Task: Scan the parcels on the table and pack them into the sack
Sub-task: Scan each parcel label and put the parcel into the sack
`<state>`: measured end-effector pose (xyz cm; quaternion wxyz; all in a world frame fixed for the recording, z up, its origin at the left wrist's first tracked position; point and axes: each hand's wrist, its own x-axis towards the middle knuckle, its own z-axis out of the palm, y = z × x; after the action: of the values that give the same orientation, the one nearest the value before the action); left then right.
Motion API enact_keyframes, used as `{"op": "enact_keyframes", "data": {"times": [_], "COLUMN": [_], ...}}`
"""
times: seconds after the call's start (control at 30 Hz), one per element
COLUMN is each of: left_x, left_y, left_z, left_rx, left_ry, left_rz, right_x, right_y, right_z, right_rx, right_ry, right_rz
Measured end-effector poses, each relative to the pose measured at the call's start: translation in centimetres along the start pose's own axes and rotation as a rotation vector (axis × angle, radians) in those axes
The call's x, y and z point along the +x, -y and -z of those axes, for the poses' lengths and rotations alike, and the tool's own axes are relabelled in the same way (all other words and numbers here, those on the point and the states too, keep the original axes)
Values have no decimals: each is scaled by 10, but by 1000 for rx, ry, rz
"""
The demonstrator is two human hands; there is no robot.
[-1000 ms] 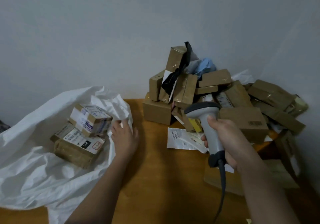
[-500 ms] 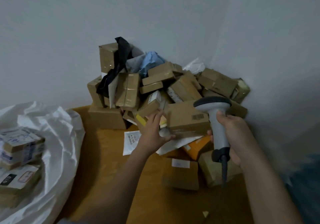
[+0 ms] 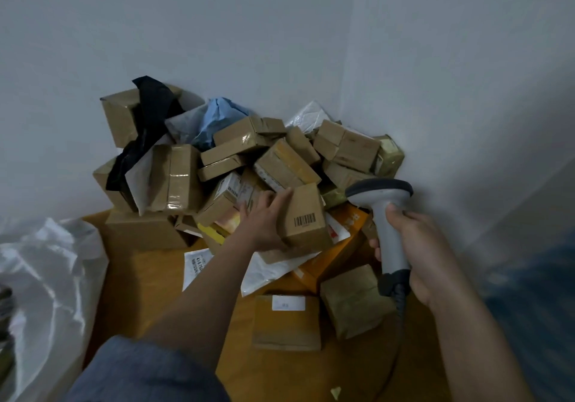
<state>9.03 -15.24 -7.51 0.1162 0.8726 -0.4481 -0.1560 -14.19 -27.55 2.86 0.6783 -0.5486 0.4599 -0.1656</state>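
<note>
A heap of brown cardboard parcels (image 3: 249,159) fills the table's far corner against the walls. My left hand (image 3: 264,218) grips a brown box with a printed barcode (image 3: 306,215) at the heap's front, fingers over its top left edge. My right hand (image 3: 417,252) is closed around the handle of a grey barcode scanner (image 3: 384,208), whose head sits just right of that box. The white sack (image 3: 53,277) lies at the left edge, its opening mostly out of view.
The wooden table (image 3: 149,292) carries two separate parcels near the front: a flat one with a white label (image 3: 286,324) and a taped cube (image 3: 354,302). White and orange mailers (image 3: 267,271) lie under the heap. Walls close the corner behind and to the right.
My left hand left the sack, crossed to the heap and took hold of the barcoded box, tilting it up. The view swung right, so the sack slid to the left edge.
</note>
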Motion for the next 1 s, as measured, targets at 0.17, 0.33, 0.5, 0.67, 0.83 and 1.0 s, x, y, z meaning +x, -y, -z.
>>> {"op": "enact_keyframes", "data": {"times": [0.17, 0.33, 0.5, 0.67, 0.83, 1.0], "left_x": [-10, -36, -74, -106, -127, -133], "left_y": [-1, -4, 3, 17, 22, 34], "left_z": [9, 42, 61, 70, 76, 75], "left_rx": [-152, -789, -1397, -1682, -1790, -1431], "left_ry": [-34, -57, 26, 78, -18, -252], "left_rz": [32, 152, 151, 132, 194, 295], "right_x": [2, -1, -12, -20, -29, -33], "right_y": [-2, -5, -8, -20, -24, -26], "right_z": [0, -15, -44, -76, -101, -115], "right_rx": [53, 122, 164, 156, 143, 124], "right_ry": [-36, -82, -79, 6, 127, 118], "right_rz": [-4, 17, 51, 50, 69, 181]}}
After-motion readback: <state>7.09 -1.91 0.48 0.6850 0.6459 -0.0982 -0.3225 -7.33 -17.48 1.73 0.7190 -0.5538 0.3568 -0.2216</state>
